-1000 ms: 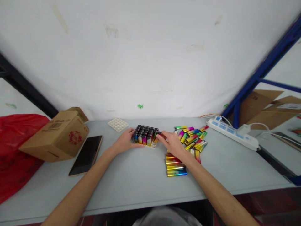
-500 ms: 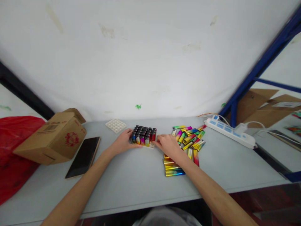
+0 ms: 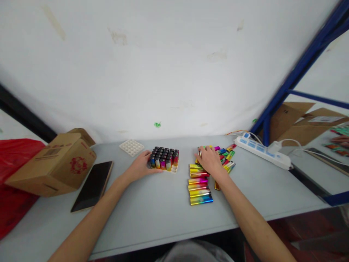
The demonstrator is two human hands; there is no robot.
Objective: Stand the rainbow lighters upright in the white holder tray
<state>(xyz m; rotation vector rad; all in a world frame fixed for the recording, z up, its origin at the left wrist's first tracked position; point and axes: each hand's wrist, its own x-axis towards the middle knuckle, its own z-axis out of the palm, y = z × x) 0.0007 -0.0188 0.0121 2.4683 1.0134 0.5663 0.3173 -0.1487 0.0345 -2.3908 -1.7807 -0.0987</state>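
Black-topped lighters [image 3: 163,163] stand upright in rows in a white tray [image 3: 173,170], with a few bare pockets at its front right corner. My left hand [image 3: 141,166] grips the left side of this group, thumb along the front and fingers behind. To the right, my right hand [image 3: 209,159] reaches over a loose pile of shiny lighter sleeves [image 3: 230,156]. Its thumb and fingers close around a pale sleeve [image 3: 200,153] at the pile's left edge, partly hidden by the fingers. Several more sleeves [image 3: 200,193] lie side by side in a column nearer me.
A second white tray [image 3: 131,147] lies behind my left hand. At left are a phone [image 3: 92,185], a cardboard box [image 3: 54,163] and a red bag [image 3: 16,185]. A power strip [image 3: 263,151] and blue frame [image 3: 286,87] stand right. The wall bounds the table's back.
My right hand has moved from the tray's front right corner over to the sleeve pile, uncovering more of the column of sleeves. The left hand keeps its hold; the view shifted slightly.
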